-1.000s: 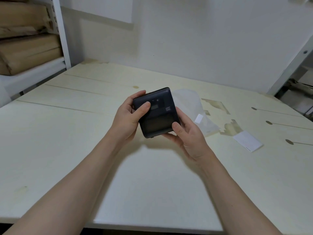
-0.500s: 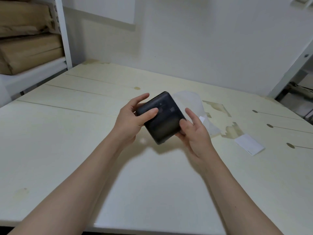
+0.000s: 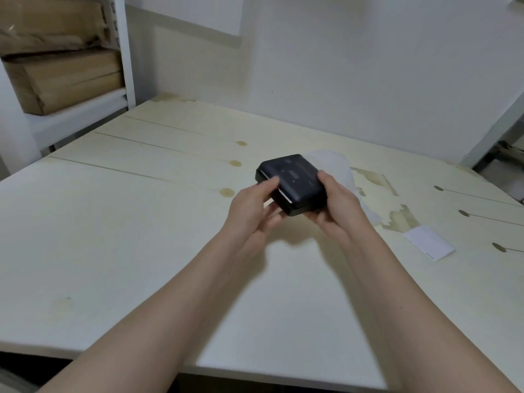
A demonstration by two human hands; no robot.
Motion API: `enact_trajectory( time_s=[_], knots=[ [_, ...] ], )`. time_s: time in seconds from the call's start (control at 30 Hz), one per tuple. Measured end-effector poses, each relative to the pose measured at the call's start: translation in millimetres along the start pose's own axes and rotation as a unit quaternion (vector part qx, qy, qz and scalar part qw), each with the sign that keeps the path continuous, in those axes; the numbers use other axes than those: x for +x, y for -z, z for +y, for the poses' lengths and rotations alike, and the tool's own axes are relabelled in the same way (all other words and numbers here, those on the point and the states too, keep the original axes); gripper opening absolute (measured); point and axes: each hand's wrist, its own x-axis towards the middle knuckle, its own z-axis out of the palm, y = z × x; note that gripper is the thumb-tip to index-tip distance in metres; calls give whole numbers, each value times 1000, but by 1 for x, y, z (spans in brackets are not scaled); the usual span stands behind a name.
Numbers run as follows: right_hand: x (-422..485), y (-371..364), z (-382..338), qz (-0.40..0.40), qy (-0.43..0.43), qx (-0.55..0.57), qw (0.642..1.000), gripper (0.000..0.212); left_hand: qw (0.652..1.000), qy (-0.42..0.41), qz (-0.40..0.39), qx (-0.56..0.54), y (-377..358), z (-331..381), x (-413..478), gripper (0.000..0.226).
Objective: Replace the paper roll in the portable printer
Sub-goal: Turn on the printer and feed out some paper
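Observation:
Both hands hold a small black portable printer above the middle of the pale wooden table. The printer lies nearly flat, top face up, with a thin white strip showing along its near-left edge. My left hand grips that left edge, thumb on top and fingers beneath. My right hand holds the right side, thumb on the top face. No loose paper roll can be seen.
A clear plastic bag lies just behind the printer. A small white card rests to the right. Brown cardboard boxes fill a white shelf at far left. A white wall runs behind the table.
The printer has been turned from tilted upright to nearly flat, its left edge now showing a white strip. Both hands shifted their hold with it, slightly farther from me.

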Motion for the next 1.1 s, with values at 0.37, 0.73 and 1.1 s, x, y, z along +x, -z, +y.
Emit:
enact_trajectory(
  time_s=[0.37, 0.73, 1.1],
  knots=[
    [3, 2, -6, -44, 33, 5, 999, 21, 988, -75, -49, 129, 14, 12, -1, 42],
    [8, -5, 34, -29, 78, -247, 966, 27, 948, -112, 82, 285, 38, -8, 7, 47],
    [-4, 22, 34, -194, 80, -331, 920, 62, 845, -176, 134, 486, 42, -10, 6, 51]
  ],
)
